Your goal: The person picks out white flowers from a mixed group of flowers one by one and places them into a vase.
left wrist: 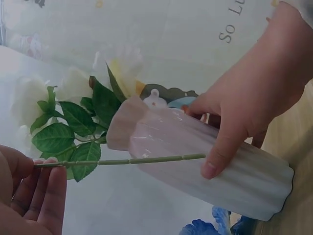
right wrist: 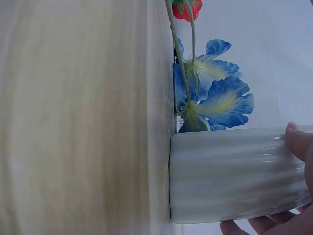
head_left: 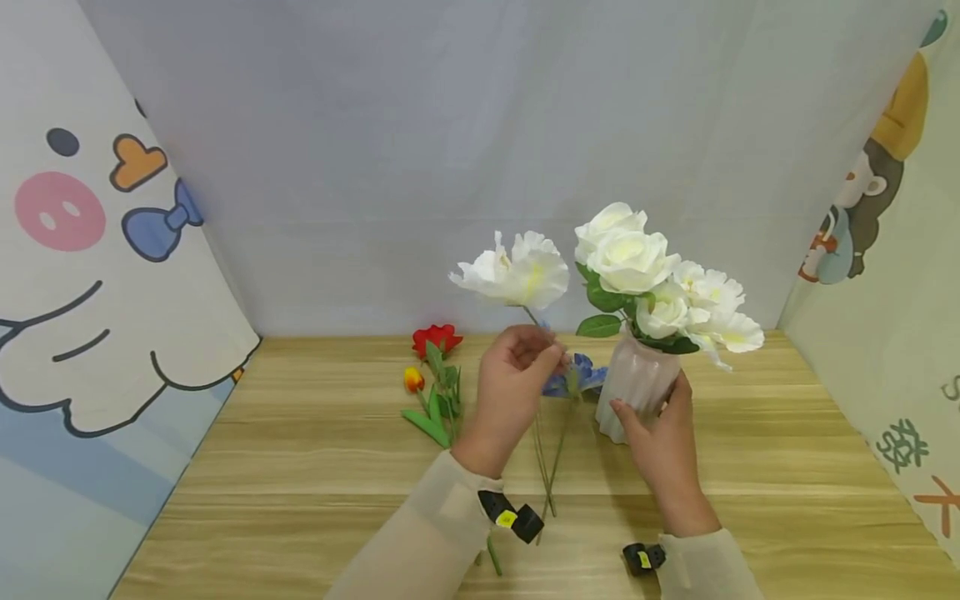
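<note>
My left hand [head_left: 512, 383] pinches the thin green stem [left wrist: 117, 161] of a white artificial flower [head_left: 517, 273] with ruffled petals. To the right stands a pale ribbed vase [head_left: 639, 385], gripped around its side by my right hand [head_left: 663, 446]. In the right wrist view the base of the vase [right wrist: 234, 176] meets the tabletop. White roses [head_left: 630, 254] and a ruffled white flower [head_left: 716, 308] are in the vase, with green leaves [left wrist: 73, 120] near its rim. In the left wrist view the held stem crosses in front of the vase.
Blue flowers [head_left: 577, 377] with long stems lie on the wooden table [head_left: 322, 467] between my hands. Left of them lie a red flower [head_left: 437, 340] and an orange-yellow tulip [head_left: 414, 380]. A pale cloth wall [head_left: 390, 167] rises behind the table.
</note>
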A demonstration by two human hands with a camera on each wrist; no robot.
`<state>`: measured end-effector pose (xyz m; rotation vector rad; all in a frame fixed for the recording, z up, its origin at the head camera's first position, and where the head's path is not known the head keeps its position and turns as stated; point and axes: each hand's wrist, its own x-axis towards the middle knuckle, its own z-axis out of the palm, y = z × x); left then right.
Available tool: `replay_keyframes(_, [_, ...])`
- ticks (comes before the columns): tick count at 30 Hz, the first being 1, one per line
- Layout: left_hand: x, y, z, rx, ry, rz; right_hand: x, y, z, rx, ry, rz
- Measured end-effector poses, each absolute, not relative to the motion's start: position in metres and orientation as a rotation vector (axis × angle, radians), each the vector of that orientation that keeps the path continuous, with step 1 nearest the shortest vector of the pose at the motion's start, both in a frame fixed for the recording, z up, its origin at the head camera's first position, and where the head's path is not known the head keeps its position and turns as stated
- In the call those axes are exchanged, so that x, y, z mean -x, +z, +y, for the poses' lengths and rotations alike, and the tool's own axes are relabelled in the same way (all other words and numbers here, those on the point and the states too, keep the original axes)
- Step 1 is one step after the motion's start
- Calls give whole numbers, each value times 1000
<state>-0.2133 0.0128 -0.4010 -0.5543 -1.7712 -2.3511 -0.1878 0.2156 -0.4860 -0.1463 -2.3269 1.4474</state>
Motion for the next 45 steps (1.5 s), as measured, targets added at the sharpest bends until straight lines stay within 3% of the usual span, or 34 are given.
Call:
replay_keyframes(20, [252, -411, 23, 580, -2218, -1823, 190, -486, 214, 134, 1447, -2308])
replay_keyframes(38, [237, -369, 33, 867, -1985, -1722, 187, -484, 217, 149, 1456, -2353])
replay_keyframes(45, [231, -352, 31, 879, -1586, -1879, 186, -484, 216, 119, 1466, -2333])
